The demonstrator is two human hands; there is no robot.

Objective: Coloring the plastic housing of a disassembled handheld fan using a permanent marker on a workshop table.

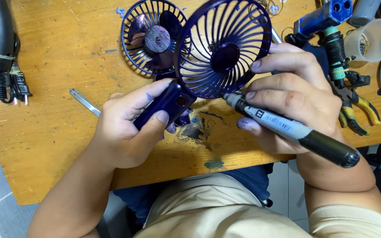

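Left hand (pixel 126 125) clamped on the handheld fan's purple handle (pixel 166 104) above the wooden surface (pixel 58 128); right hand (pixel 289 99) grips the detached front grille (pixel 222 47) plus a grey marker (pixel 287 128). Translucent cup (pixel 369 40) far right, contents unclear.

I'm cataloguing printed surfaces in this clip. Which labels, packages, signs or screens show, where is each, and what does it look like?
Marker label: a pale grey wrap with dark bars and print, round the barrel of the marker in the right hand, right of centre.
Nothing else: no package, sign or screen shows on the wooden table.
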